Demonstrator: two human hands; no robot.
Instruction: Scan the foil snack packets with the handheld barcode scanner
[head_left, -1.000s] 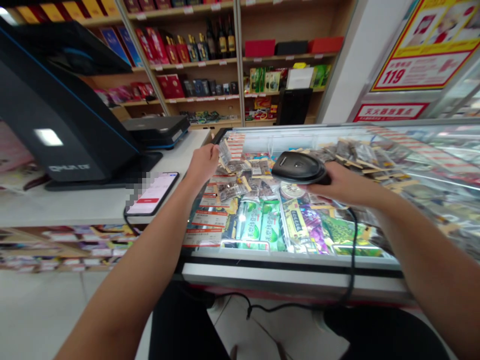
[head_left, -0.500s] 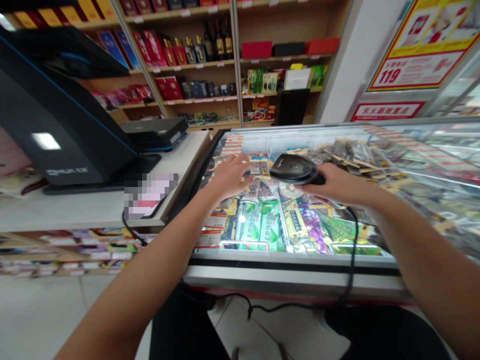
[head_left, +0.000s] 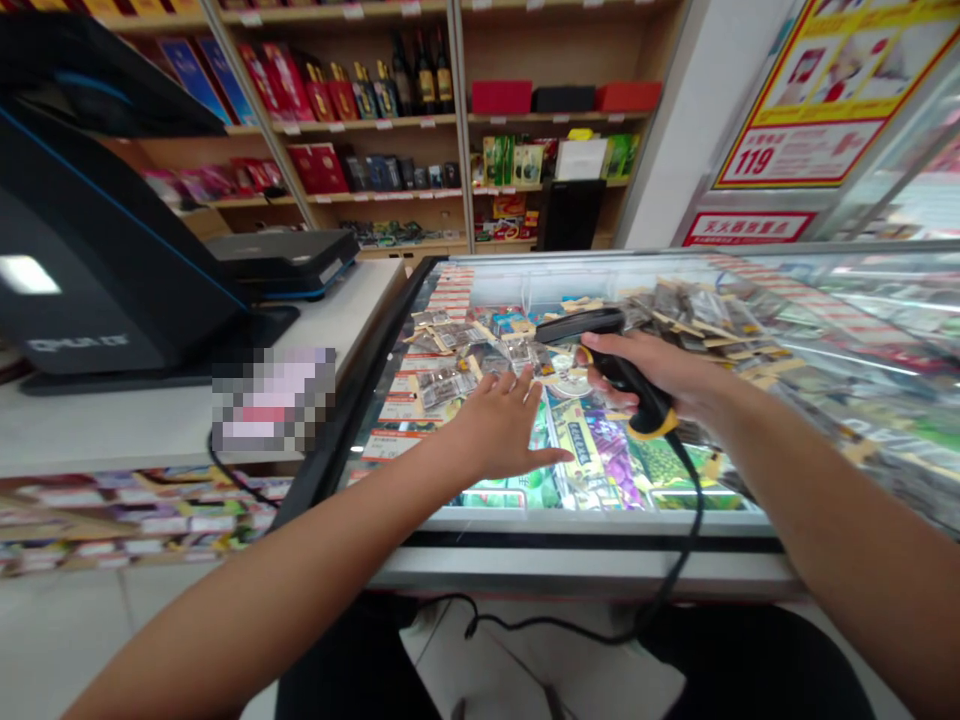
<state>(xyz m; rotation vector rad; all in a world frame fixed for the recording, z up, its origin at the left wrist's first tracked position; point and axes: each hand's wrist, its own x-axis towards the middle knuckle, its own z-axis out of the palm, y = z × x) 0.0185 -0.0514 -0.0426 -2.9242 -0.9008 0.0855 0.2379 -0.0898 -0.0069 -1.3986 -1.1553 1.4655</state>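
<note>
My right hand [head_left: 645,370] grips a black barcode scanner [head_left: 626,375] with a yellow base to its handle, and its head points left over the glass-topped freezer [head_left: 450,532]. From the handle a black cable [head_left: 694,530] hangs down past the freezer's front edge. My left hand [head_left: 499,425] is open, palm down with fingers spread, low over the glass left of the scanner. Small clear packets [head_left: 446,385] lie just beyond its fingertips. Green and yellow packages [head_left: 577,445] show beneath the glass; my left hand covers part of them.
A heap of small packets [head_left: 697,305] spreads over the freezer's right side. On the left counter [head_left: 150,425] stand a black checkout terminal [head_left: 127,260] and a flat black device [head_left: 289,260]. Shelves of bottles and boxes [head_left: 424,75] line the back.
My left hand has come nearer and to the right, uncovering packets on the glass. My right hand has turned the scanner, so its handle and yellow base now show. The view has shifted slightly.
</note>
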